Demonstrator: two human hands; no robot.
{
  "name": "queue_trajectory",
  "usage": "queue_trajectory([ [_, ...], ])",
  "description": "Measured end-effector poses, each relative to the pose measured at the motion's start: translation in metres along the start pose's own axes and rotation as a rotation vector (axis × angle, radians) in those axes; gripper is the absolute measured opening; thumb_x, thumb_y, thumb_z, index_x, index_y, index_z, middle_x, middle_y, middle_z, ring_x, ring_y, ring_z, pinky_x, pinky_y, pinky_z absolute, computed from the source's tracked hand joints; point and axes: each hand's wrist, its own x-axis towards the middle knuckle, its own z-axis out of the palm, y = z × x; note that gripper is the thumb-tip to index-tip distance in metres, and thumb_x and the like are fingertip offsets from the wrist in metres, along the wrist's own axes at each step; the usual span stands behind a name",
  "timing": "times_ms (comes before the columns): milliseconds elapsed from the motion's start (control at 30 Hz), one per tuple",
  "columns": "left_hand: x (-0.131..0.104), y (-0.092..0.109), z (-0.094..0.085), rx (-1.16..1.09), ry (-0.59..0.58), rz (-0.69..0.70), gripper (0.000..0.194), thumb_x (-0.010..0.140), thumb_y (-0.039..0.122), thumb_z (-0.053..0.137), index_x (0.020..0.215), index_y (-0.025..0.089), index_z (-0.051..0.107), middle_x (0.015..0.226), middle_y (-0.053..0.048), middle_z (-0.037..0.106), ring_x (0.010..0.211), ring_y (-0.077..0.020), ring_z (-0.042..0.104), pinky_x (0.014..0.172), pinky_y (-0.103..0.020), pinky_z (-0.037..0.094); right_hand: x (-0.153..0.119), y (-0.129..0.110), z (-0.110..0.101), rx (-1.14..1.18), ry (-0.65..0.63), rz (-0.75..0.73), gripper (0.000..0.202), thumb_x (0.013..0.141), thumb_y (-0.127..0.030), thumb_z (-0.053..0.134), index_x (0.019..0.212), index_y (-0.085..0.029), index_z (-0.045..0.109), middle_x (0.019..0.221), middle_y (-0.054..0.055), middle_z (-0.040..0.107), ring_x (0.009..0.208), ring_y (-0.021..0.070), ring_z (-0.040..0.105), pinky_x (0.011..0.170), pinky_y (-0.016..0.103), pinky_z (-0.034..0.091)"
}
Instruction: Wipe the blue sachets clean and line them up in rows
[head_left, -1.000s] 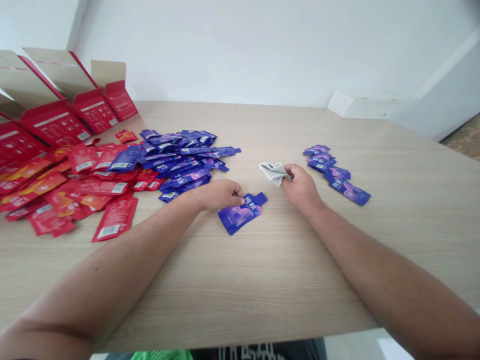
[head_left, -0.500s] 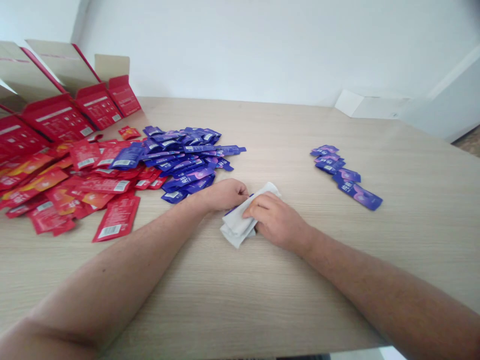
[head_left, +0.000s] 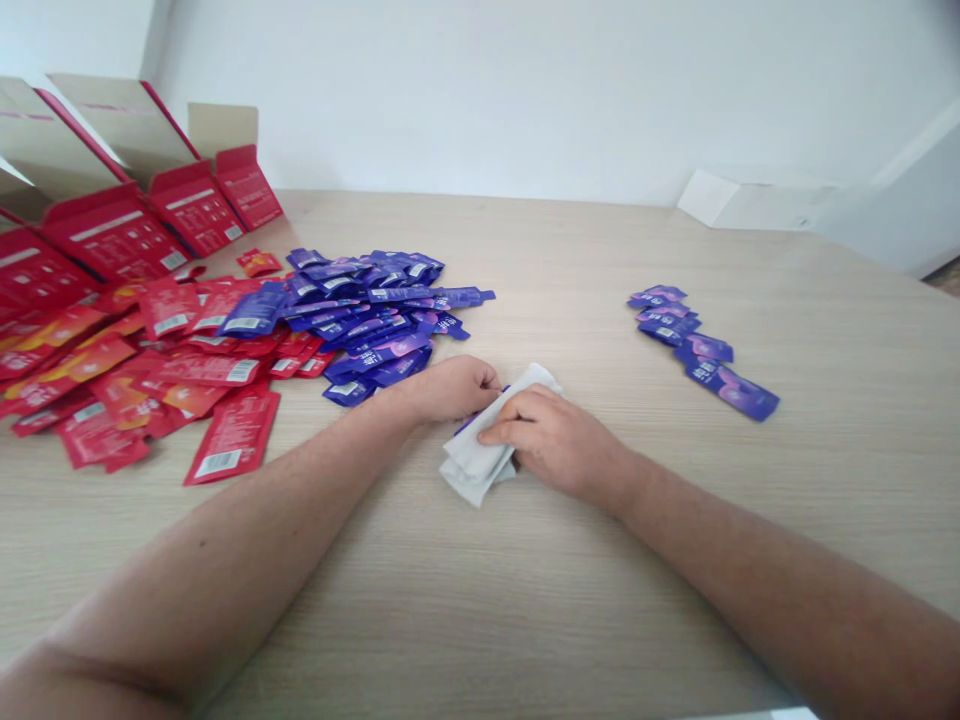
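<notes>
Near the middle of the table, my right hand grips a folded white cloth between thumb and fingers. The cloth lies over a purple sachet, of which only a thin strip shows along the cloth's left edge. My left hand pinches the upper end of that sachet with closed fingers. Just beyond my left hand is a heap of purple sachets. On the right, several purple sachets lie overlapped in a slanting row.
Red and orange sachets are spread over the left of the table, some touching the purple heap. Open red boxes stand at the back left. A white box is at the back right, against the wall.
My right hand and the cloth have shifted slightly down along the sachet. My left hand has barely moved. The view has turned a little to the left.
</notes>
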Motion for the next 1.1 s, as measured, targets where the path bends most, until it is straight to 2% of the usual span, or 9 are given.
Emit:
queue_trajectory([
  [133,0.000,0.000,0.000,0.032,0.027,-0.011,0.021,0.083,0.035,0.058,0.077,0.019,0.068,0.052,0.003,0.059,0.042,-0.0100,0.052,0.039,-0.019,0.033,0.000,0.004,-0.002,-0.013,0.029,0.083,0.037,0.086,-0.003,0.059,0.114,-0.024,0.073,0.104,0.008,0.068,0.102,0.0235,0.061,0.092,0.041,0.051],
  [300,0.001,-0.001,0.001,-0.012,0.006,-0.006,0.021,0.085,0.035,0.058,0.076,0.019,0.067,0.050,0.003,0.059,0.042,-0.0088,0.050,0.040,-0.018,0.033,0.001,-0.007,0.000,0.012,-0.028,-0.054,0.028,0.091,-0.010,0.060,0.112,-0.024,0.073,0.106,0.007,0.068,0.104,0.0228,0.060,0.095,0.040,0.051],
  [500,0.001,-0.001,0.001,0.020,0.028,-0.017,0.022,0.083,0.037,0.059,0.077,0.019,0.069,0.054,0.002,0.061,0.043,-0.0104,0.053,0.039,-0.019,0.033,0.000,0.003,-0.002,0.002,0.034,0.090,0.037,0.085,-0.003,0.060,0.113,-0.024,0.073,0.104,0.008,0.068,0.101,0.0235,0.061,0.092,0.041,0.051],
  [667,0.001,-0.002,0.001,-0.021,-0.005,0.027,0.022,0.084,0.036,0.058,0.074,0.019,0.067,0.051,0.003,0.059,0.043,-0.0093,0.050,0.042,-0.019,0.035,0.001,-0.005,-0.001,0.037,-0.018,-0.036,0.029,0.089,-0.009,0.061,0.111,-0.024,0.073,0.105,0.007,0.069,0.103,0.0226,0.060,0.094,0.039,0.051],
  [833,0.000,0.000,0.001,-0.006,0.018,-0.013,0.020,0.083,0.035,0.058,0.074,0.019,0.067,0.050,0.003,0.058,0.042,-0.0110,0.051,0.039,-0.021,0.032,0.000,0.006,-0.002,0.005,0.045,0.102,0.039,0.085,-0.001,0.059,0.113,-0.025,0.073,0.104,0.007,0.069,0.101,0.0233,0.061,0.093,0.041,0.050],
  [1000,0.000,-0.001,0.000,-0.021,0.000,0.042,0.021,0.085,0.035,0.057,0.072,0.019,0.065,0.049,0.003,0.058,0.042,-0.0092,0.050,0.042,-0.019,0.034,0.002,-0.006,-0.001,0.044,-0.025,-0.031,0.029,0.088,-0.008,0.061,0.110,-0.023,0.074,0.105,0.007,0.069,0.103,0.0228,0.060,0.095,0.039,0.050],
  [1100,0.001,-0.003,0.001,-0.009,0.002,0.031,0.022,0.085,0.037,0.056,0.075,0.020,0.066,0.051,0.003,0.059,0.042,-0.0103,0.052,0.040,-0.020,0.034,0.001,-0.001,-0.001,0.045,0.002,0.030,0.033,0.087,-0.005,0.060,0.111,-0.024,0.073,0.105,0.007,0.069,0.103,0.0226,0.061,0.094,0.040,0.050],
])
